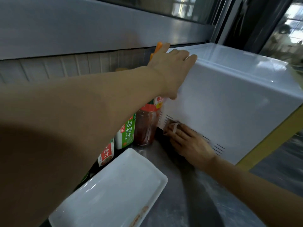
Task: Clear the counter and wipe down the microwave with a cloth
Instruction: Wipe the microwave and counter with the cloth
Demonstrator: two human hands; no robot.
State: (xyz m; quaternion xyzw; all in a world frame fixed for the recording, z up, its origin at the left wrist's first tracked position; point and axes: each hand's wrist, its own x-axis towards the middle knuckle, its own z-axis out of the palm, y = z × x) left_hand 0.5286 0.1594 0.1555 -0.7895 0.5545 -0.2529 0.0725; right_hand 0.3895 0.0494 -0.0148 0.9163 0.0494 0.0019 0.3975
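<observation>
The left hand [170, 69] is bracing the microwave [229, 102] at its top rear corner, fingers spread flat over the edge, likely steadying it. The right hand [188, 143] is pressing a cloth [172, 126] against the microwave's lower side vents, fingers curling on it. Sauce bottles [129, 130] are crowding just left of the microwave; a white tray [114, 190] is lying on the desk [196, 202] in front.

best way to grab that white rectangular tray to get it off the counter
Probably take the white tray by its raised rim at the near long edge, coming from the right, where the steel counter is open. Sauce bottles crowd its far left side, and it lies flat.
</observation>
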